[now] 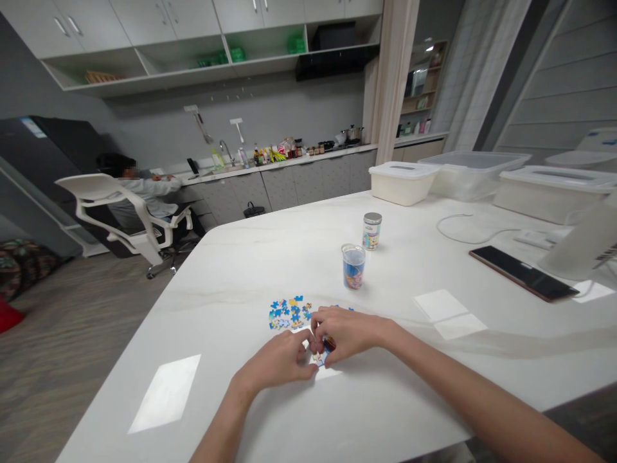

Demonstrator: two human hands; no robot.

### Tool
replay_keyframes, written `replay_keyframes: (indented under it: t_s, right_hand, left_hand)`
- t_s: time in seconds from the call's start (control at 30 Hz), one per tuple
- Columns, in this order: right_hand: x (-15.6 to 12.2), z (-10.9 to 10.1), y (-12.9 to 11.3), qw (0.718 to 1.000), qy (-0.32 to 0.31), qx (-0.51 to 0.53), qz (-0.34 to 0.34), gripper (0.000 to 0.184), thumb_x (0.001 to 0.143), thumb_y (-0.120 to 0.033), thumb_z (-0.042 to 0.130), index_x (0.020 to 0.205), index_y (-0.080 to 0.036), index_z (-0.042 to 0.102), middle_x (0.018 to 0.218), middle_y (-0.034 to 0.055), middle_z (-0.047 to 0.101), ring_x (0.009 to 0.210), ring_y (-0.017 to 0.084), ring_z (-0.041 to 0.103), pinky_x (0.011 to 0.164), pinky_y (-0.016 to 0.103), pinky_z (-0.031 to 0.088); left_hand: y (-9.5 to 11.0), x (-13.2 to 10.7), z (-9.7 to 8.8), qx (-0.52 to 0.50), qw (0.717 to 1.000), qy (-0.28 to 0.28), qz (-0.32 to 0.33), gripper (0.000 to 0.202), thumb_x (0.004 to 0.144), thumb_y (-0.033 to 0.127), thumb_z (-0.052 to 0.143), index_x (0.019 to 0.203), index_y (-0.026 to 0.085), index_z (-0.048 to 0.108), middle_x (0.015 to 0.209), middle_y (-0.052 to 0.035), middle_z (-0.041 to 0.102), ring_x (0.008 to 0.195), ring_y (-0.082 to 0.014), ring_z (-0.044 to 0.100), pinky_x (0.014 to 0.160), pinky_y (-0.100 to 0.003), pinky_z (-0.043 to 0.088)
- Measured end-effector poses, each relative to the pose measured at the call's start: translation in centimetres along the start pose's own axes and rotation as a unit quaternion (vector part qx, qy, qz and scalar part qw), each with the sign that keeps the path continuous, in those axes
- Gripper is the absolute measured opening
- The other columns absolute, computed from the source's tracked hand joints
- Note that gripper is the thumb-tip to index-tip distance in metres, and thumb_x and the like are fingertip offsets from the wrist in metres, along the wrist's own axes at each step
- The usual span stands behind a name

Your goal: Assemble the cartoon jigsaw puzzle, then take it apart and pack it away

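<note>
Small blue-and-yellow jigsaw pieces (289, 313) lie clustered on the white marble counter (226, 308); left hand (274, 360) and right hand (344, 333), both closed, grip a piece (328, 344) near them.

Nothing legible — jar labels (371, 236) too blurred
</note>
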State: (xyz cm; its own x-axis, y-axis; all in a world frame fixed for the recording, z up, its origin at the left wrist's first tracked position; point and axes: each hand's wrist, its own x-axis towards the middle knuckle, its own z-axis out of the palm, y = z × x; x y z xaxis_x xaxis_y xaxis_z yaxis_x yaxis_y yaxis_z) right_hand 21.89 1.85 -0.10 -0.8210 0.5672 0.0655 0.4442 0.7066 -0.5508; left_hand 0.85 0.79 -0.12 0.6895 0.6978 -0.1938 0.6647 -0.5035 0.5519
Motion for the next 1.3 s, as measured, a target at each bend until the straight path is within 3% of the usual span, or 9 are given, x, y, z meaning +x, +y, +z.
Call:
replay_keyframes:
  t_s: [0.13, 0.43, 0.63, 0.8, 1.0, 1.17, 1.3]
  right_hand:
    - [0.0, 0.1, 0.1, 1.0, -0.002, 0.006, -0.002, 0.013, 0.068, -0.023, 0.079, 0.077, -0.018, 0.07, 0.094, 0.0038, 0.06, 0.091, 0.019, 0.057, 0.081, 0.029, 0.041]
    - [0.1, -0.2, -0.3, 0.999, -0.026, 0.029, 0.013, 0.01, 0.071, -0.018, 0.076, 0.07, -0.018, 0.066, 0.084, 0.0015, 0.059, 0.086, 0.017, 0.056, 0.078, 0.026, 0.041]
    - [0.0, -0.6, -0.7, 0.994, -0.027, 0.067, 0.076, 0.013, 0.071, -0.01, 0.066, 0.079, -0.018, 0.061, 0.076, -0.0014, 0.057, 0.074, 0.013, 0.052, 0.067, 0.024, 0.04]
    - [0.0, -0.4, -0.4, 0.994, -0.02, 0.065, 0.082, 0.012, 0.071, -0.01, 0.062, 0.079, -0.019, 0.06, 0.075, -0.0013, 0.058, 0.072, 0.013, 0.051, 0.064, 0.024, 0.038]
    - [0.1, -0.6, -0.1, 0.989, 0.001, 0.125, 0.084, 0.005, 0.073, -0.015, 0.067, 0.075, -0.017, 0.063, 0.075, -0.0013, 0.059, 0.067, 0.01, 0.052, 0.061, 0.02, 0.039]
    - [0.4, -0.6, 0.6, 0.959, 0.072, 0.242, 0.128, 0.012, 0.07, -0.024, 0.071, 0.076, -0.016, 0.064, 0.076, -0.0008, 0.064, 0.069, 0.011, 0.056, 0.062, 0.02, 0.042]
    - [0.7, -0.4, 1.6, 0.921, 0.099, 0.318, 0.202, 0.014, 0.072, -0.027, 0.068, 0.079, -0.016, 0.065, 0.067, -0.002, 0.063, 0.051, 0.009, 0.053, 0.05, 0.021, 0.041]
  left_hand:
    - [-0.1, 0.0, 0.1, 0.022, 1.0, 0.009, -0.004, 0.025, 0.073, 0.031, 0.06, 0.096, 0.022, 0.061, 0.063, 0.0041, 0.053, 0.06, -0.015, 0.047, 0.058, -0.025, 0.03]
    - [0.4, 0.2, 0.0, 0.001, 1.0, -0.01, 0.022, 0.012, 0.077, 0.025, 0.053, 0.084, 0.021, 0.062, 0.059, 0.0045, 0.053, 0.056, -0.0126, 0.047, 0.058, -0.024, 0.031]
    - [0.8, -0.3, -1.0, 0.013, 1.0, -0.004, 0.022, 0.01, 0.075, 0.022, 0.051, 0.078, 0.021, 0.06, 0.054, 0.0061, 0.044, 0.054, -0.0119, 0.043, 0.057, -0.024, 0.03]
    - [0.1, -0.8, -2.1, 0.04, 0.998, 0.028, -0.027, 0.014, 0.078, 0.022, 0.047, 0.081, 0.021, 0.06, 0.055, 0.0052, 0.044, 0.055, -0.0133, 0.045, 0.058, -0.025, 0.032]
    - [-2.2, -0.6, -2.5, 0.212, 0.964, 0.077, -0.14, 0.024, 0.091, 0.031, 0.04, 0.098, 0.022, 0.061, 0.075, -0.0055, 0.064, 0.078, -0.024, 0.061, 0.065, -0.03, 0.036]
    - [-2.6, -0.5, -2.5, 0.253, 0.953, 0.088, -0.144, 0.024, 0.095, 0.031, 0.037, 0.106, 0.023, 0.057, 0.077, -0.0045, 0.066, 0.079, -0.0241, 0.064, 0.065, -0.029, 0.039]
    - [-2.0, -0.3, -2.0, 0.261, 0.959, 0.067, -0.092, 0.022, 0.095, 0.03, 0.038, 0.104, 0.023, 0.058, 0.075, -0.0035, 0.067, 0.075, -0.023, 0.065, 0.063, -0.028, 0.04]
